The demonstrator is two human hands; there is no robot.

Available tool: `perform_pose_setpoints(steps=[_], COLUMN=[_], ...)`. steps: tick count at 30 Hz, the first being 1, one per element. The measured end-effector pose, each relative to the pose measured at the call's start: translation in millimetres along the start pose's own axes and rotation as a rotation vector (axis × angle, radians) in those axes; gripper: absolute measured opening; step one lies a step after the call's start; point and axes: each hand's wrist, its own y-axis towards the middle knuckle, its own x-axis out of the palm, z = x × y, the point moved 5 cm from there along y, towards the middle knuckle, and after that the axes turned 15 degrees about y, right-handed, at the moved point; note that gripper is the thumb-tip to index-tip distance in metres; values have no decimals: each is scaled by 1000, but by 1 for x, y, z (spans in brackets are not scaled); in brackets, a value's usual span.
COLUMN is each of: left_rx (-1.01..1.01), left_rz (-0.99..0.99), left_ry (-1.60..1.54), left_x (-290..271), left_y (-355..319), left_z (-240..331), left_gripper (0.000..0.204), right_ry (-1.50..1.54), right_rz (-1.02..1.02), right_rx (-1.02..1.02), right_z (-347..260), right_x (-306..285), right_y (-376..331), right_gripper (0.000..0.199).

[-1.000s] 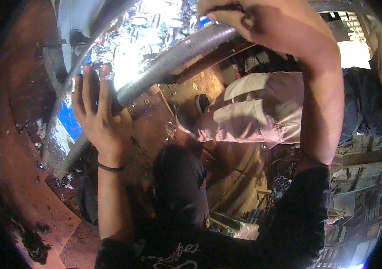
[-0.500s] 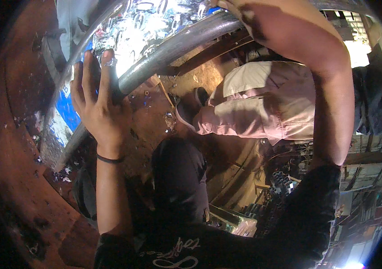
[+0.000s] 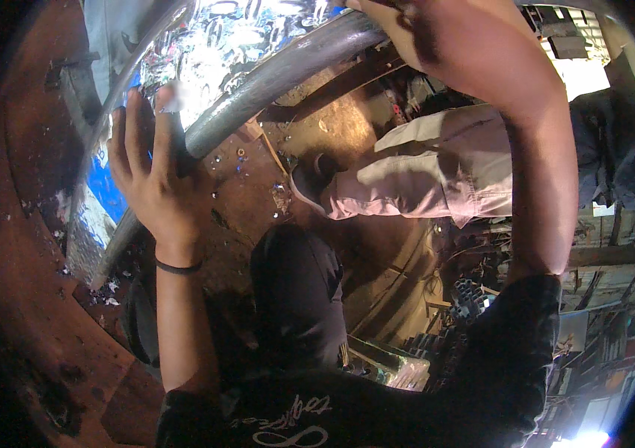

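A shiny, embossed metal sheet point(image 3: 220, 48) with blue patches fills the upper left, bordered by a round grey metal pipe point(image 3: 288, 71). My left hand point(image 3: 157, 179), a dark band on its wrist, reaches across the pipe. Its fingers are stretched out on the sheet, and its thumb is hidden. Something whitish and blurred shows at one fingertip. At the top edge, my right hand point(image 3: 381, 15) is bent over by the far end of the pipe. Most of its fingers are out of the picture, so its grip does not show.
Another person in light trousers point(image 3: 429, 164) stands beyond the pipe, to the right. Small scraps lie on the brown floor point(image 3: 246, 175). My dark-clad knee point(image 3: 295, 284) is below the pipe. A stack of dark tubes point(image 3: 470, 299) lies at the lower right.
My left hand has shifted slightly left and down in the picture. My right hand and forearm sit a little further left. The sheet and pipe appear slightly displaced with the view.
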Motion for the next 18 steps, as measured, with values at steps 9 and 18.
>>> perform_pose_setpoints(steps=[9, 18], left_rx=[14, -2], left_rz=[12, 45], left_ry=[19, 7], left_x=[-1, -3], left_y=[0, 0], left_z=[1, 7], left_gripper=[68, 73], right_ry=[248, -64], right_rz=[249, -45], right_rx=[-9, -259], right_z=[71, 1], right_x=[31, -27], right_y=[6, -1], right_gripper=[34, 41])
